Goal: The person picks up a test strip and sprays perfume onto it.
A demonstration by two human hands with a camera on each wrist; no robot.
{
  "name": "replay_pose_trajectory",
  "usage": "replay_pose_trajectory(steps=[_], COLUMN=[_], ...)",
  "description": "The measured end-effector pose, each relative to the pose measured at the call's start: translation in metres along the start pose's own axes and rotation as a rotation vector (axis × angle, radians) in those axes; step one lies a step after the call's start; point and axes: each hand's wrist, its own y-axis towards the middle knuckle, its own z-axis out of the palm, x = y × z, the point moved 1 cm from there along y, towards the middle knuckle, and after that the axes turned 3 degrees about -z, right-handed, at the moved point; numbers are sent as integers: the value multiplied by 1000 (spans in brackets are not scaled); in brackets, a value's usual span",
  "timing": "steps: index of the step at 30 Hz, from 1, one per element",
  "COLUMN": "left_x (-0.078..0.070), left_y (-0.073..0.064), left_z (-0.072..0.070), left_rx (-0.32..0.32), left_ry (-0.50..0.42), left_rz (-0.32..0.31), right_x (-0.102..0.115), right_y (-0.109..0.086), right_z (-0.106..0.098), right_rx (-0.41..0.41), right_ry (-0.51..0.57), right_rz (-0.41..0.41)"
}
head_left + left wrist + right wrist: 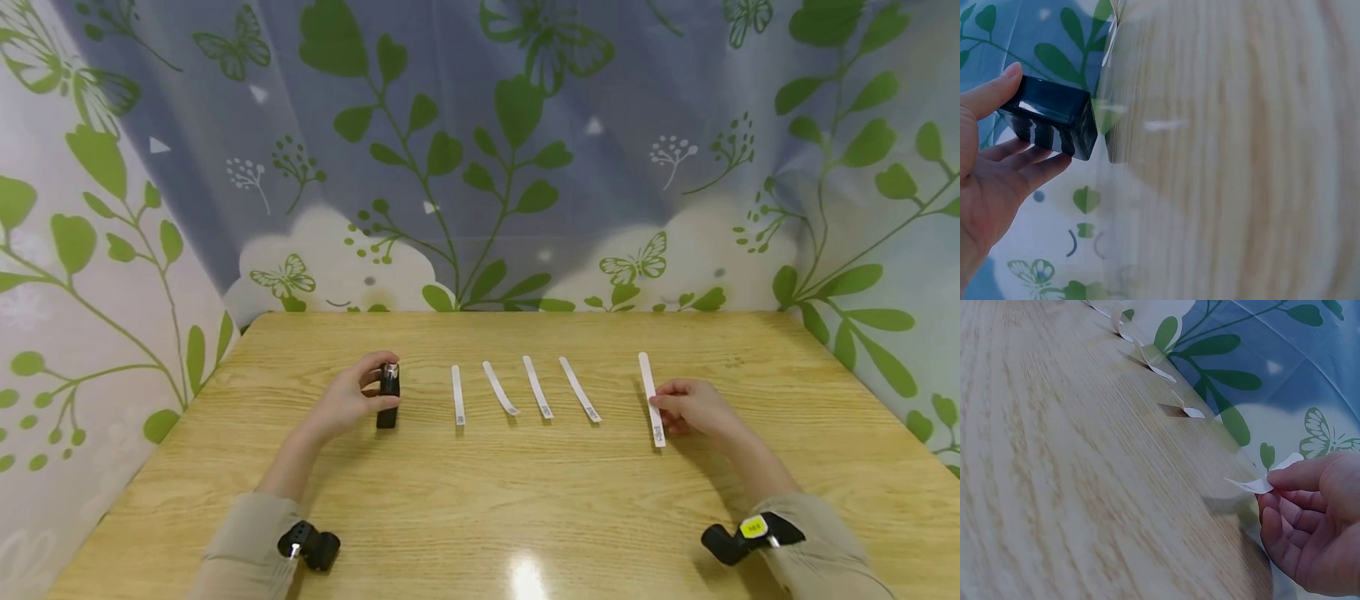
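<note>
My left hand (345,404) grips a glossy black perfume bottle (387,415) with a silver neck, one finger up at its top. In the left wrist view the thumb lies on one face of the bottle (1054,103) and the other fingers on the opposite side. Over at the right, my right hand (697,408) pinches a white paper test strip (646,375) between thumb and fingers near its middle. Small dark print marks the strip's near end. The right wrist view shows this strip (1260,485) slightly bent in the fingers.
Several more white paper strips (537,387) lie in a loose row on the wooden table (480,492), between the two hands. A patterned curtain (465,167) hangs behind the table's far edge. Each sleeve carries a black wrist camera (309,546).
</note>
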Motion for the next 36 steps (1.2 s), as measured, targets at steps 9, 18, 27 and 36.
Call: replay_pose_trajectory(steps=[9,18,27,36], left_x=[3,4,4,7], left_y=[-2,-3,-8,-10], left_z=[-5,-7,-9,-11], left_rx=[28,33,22,14], left_ry=[7,-12,17,7], left_rz=[8,-5,-14,-2], right_x=[-4,-3,-2,-1], right_y=[12,15,16,18], right_z=[0,-1,1,1], right_rx=[-20,-34,-43,-47], right_ry=[-44,-167,-241,-287], right_rz=[15,16,-10,2])
